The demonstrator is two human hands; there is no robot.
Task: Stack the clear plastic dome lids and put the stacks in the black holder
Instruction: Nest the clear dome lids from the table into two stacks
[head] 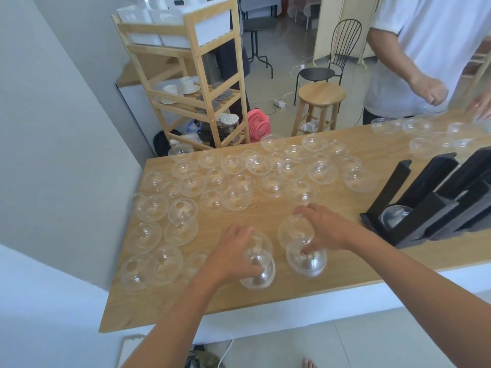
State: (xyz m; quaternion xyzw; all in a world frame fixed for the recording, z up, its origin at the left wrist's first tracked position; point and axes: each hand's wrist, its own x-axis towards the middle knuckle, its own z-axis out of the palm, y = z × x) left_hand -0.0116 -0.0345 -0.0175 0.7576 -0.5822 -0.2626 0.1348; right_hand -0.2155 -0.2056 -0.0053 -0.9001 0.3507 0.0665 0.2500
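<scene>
left hand [233,251]: your fingers curl down over the crown of a clear dome, grip clamped on it.
left lid [261,277]: thin glossy plastic, a round dome with a flat flared rim, close to the near edge of the tabletop. you cannot tell if the rim rests on the wood.
right hand [325,229]: your palm arches over a second dome, bent fingers at its far rim and thumb at the near side, grip closed around it.
right lid [291,231]: the same clear bubble shape, mostly under your palm, touching another dome just nearer to you.
tabletop [212,298]: pale wood with a fine straight grain, a long slab with a white edge.
loose lids [236,199]: dozens of clear domes, each with a small round hole on top, scattered single and overlapping from the left edge to the far right.
black holder [430,211]: matte black, angular upright channels, standing at your right on the tabletop.
loaded lid [396,216]: one dome sits in the holder's nearest channel.
other person [414,49]: white shirt, hands near the far lids.
stool [321,94]: round wooden seat beyond the tabletop.
rack [212,49]: light timber frame with white crockery.
</scene>
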